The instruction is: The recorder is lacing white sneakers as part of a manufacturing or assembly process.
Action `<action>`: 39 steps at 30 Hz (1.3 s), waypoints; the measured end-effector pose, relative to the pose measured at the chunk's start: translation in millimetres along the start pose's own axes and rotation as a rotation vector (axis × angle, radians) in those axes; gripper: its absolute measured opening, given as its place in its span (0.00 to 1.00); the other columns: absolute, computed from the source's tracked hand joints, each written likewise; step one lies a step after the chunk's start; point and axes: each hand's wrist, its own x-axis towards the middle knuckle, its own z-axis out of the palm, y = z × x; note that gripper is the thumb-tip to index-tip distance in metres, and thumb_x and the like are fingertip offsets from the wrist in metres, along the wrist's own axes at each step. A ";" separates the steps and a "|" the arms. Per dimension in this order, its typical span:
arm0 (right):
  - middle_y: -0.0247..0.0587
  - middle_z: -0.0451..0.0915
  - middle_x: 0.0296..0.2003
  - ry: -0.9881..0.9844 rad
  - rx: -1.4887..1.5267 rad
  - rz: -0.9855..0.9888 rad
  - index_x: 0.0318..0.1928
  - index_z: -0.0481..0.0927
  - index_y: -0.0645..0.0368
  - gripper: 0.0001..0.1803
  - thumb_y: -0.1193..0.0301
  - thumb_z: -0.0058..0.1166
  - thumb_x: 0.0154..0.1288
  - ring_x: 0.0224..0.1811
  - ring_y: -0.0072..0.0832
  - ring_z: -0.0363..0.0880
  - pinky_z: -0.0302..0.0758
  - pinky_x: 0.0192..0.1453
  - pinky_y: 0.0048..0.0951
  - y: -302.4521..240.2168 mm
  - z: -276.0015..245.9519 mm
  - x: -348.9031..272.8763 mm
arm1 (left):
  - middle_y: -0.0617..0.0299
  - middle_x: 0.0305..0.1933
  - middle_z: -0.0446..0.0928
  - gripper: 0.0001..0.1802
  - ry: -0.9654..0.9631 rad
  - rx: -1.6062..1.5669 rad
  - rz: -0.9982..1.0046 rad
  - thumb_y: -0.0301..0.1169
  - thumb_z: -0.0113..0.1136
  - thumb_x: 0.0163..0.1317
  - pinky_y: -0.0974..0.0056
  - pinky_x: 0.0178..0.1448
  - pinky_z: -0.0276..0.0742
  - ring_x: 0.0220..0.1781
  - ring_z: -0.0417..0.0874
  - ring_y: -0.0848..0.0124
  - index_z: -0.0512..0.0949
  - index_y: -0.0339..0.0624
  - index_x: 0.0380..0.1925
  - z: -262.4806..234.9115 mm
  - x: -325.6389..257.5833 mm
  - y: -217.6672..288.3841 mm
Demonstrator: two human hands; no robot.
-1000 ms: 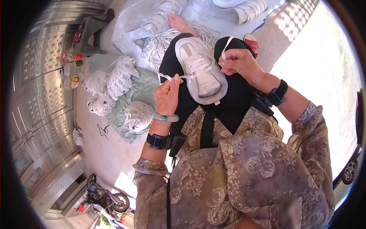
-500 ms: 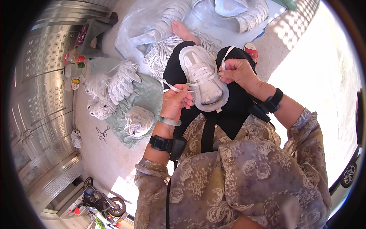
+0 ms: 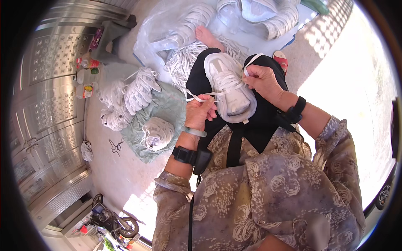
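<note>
A white sneaker (image 3: pixel 238 101) lies on my lap over black cloth, its opening toward me and its toe pointing away. White shoelace crosses its tongue through the upper eyelets. At the shoe's left edge my left hand (image 3: pixel 201 112) is closed, pinching a white lace end (image 3: pixel 193 98) between thumb and fingers. My right hand (image 3: pixel 264 85) is closed at the right row of eyelets, its fingertips pinching the other part of the lace, whose loop (image 3: pixel 253 60) rises above the knuckles. The exact grip of the right fingertips is partly hidden.
On the floor at left, a green cloth (image 3: pixel 171 100) bears a white shoe (image 3: pixel 158 133) and a heap of white shoes (image 3: pixel 140 92). Bundled white laces (image 3: pixel 182 62) lie on plastic sheeting beyond my knees. Bottles (image 3: pixel 87 76) stand by a metal door (image 3: pixel 50 108); a motorcycle (image 3: pixel 113 219) is lower left.
The whole view has shifted slightly, so things appear farther right. My right hand has come closer to the shoe's eyelets. My left hand keeps its pinch on the lace.
</note>
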 end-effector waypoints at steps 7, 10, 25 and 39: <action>0.30 0.70 0.14 0.040 0.126 0.042 0.23 0.72 0.64 0.07 0.76 0.56 0.53 0.17 0.14 0.70 0.68 0.21 0.20 -1.5 7.6 6.4 | 0.63 0.23 0.77 0.07 0.048 -0.007 0.039 0.32 0.57 0.59 0.78 0.18 0.64 0.16 0.73 0.80 0.76 0.40 0.32 11.7 0.8 3.2; 0.25 0.72 0.20 -0.005 0.021 0.105 0.28 0.76 0.63 0.02 0.78 0.55 0.56 0.21 0.10 0.68 0.68 0.25 0.15 -1.5 2.9 -0.7 | 0.64 0.23 0.77 0.07 0.043 0.019 0.050 0.32 0.57 0.60 0.78 0.18 0.64 0.17 0.73 0.81 0.76 0.40 0.32 11.5 1.6 1.4; 0.38 0.68 0.14 0.041 -0.112 -0.056 0.23 0.73 0.63 0.06 0.76 0.56 0.50 0.18 0.20 0.71 0.67 0.23 0.25 -6.1 8.1 -6.0 | 0.66 0.22 0.76 0.06 0.054 0.004 0.109 0.32 0.56 0.60 0.78 0.19 0.65 0.18 0.72 0.81 0.75 0.41 0.29 12.6 6.2 -5.6; 0.43 0.72 0.18 -0.086 -0.470 -0.075 0.24 0.70 0.60 0.16 0.62 0.58 0.51 0.21 0.38 0.73 0.69 0.27 0.35 -20.8 6.5 -1.8 | 0.65 0.22 0.75 0.05 0.102 -0.047 0.136 0.30 0.55 0.60 0.77 0.19 0.66 0.18 0.72 0.80 0.74 0.40 0.28 14.1 10.5 -4.7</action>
